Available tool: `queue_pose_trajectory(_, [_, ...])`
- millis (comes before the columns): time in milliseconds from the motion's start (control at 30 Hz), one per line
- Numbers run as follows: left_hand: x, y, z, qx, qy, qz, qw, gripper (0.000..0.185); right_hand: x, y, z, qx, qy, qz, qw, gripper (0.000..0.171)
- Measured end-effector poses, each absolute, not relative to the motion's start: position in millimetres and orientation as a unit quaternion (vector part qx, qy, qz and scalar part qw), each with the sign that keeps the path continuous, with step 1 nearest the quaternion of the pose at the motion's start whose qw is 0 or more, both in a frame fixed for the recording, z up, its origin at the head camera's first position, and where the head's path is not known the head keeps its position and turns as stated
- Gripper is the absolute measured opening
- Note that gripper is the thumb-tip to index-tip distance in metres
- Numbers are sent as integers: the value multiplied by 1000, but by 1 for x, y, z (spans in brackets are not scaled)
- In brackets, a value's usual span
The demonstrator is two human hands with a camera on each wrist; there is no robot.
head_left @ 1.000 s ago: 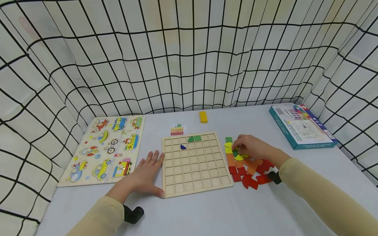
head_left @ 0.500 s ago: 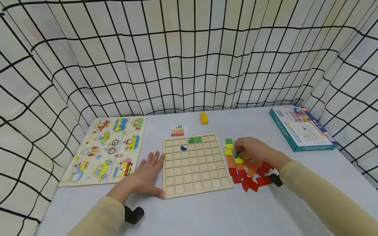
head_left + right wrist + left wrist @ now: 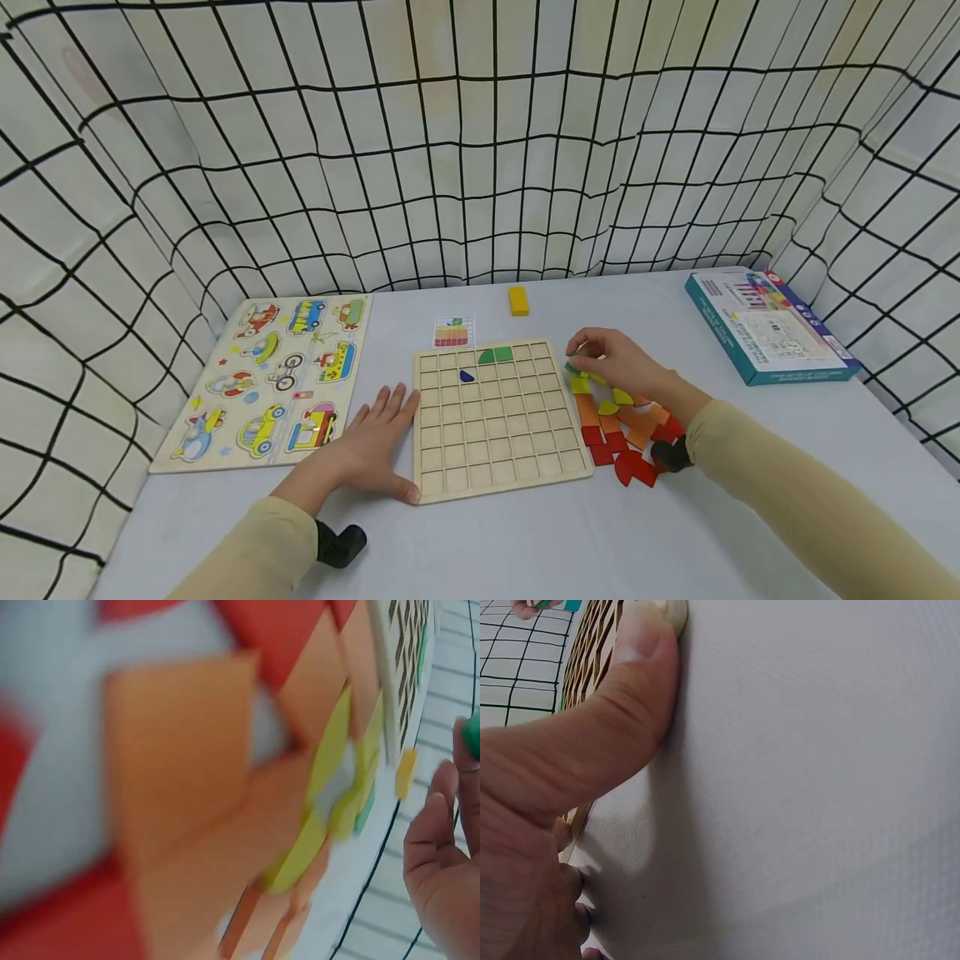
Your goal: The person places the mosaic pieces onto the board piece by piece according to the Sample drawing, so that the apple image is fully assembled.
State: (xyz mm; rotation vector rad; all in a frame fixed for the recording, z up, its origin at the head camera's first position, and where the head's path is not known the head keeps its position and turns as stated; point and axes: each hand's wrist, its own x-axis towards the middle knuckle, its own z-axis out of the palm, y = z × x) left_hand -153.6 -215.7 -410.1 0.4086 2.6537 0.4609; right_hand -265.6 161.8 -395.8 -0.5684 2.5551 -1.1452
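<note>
My left hand lies with fingers spread on the table at the left side of the wooden grid board. Its thumb touches the board's near left corner. Two green pieces, one rounded and one square, sit in the board's top row, and a small dark blue piece lies just below. To the right of the board, my right hand pinches a green piece above the loose tiles. Beneath it are yellow tiles, orange tiles and red tiles.
A vehicle picture puzzle lies at the left. Behind the board are a small pattern card and a yellow block. A teal-edged box stands at the far right. Black netting over white cloth encloses the table.
My right hand has lifted a green piece from among the yellow tiles and moved left and slightly up, toward the board's right edge. My left hand has stayed in place.
</note>
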Motion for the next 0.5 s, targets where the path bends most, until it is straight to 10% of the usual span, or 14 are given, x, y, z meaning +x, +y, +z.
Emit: queue_pose_trajectory(500, [-152,-214,-407,141,952,173,211,135,-274,82,-398,-114,852,-477,181,19])
